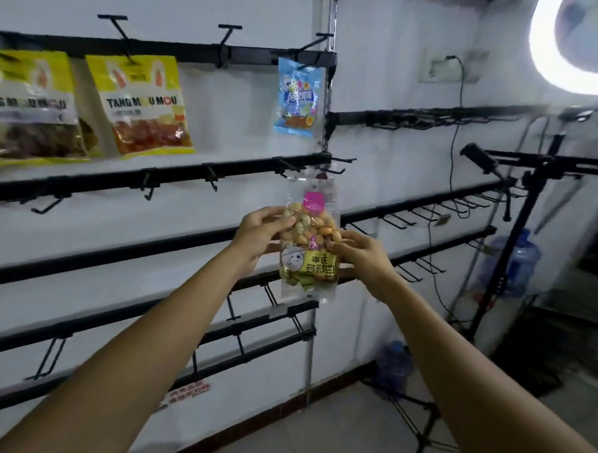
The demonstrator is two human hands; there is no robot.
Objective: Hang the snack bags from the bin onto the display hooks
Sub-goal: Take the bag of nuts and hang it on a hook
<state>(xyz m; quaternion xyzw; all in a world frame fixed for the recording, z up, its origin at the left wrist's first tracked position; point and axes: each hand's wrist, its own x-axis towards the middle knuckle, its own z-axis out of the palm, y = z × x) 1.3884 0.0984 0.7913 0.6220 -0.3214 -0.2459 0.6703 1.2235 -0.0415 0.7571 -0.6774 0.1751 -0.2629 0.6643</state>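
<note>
Already three hung bags [141,103], one held [308,239].

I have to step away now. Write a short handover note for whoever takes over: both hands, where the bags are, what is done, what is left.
Left hand: grips the clear peanut bag at its upper left edge.
Right hand: grips the same bag at its lower right, by the yellow label.
The bag's top is up at the right-end hook of the second rail; whether the hole is on the hook cannot be told.
Done: two yellow bags and a blue bag hang on the top rail.
Left: seat this bag, let go, then fill the empty hooks below. The bin is out of view.
</note>
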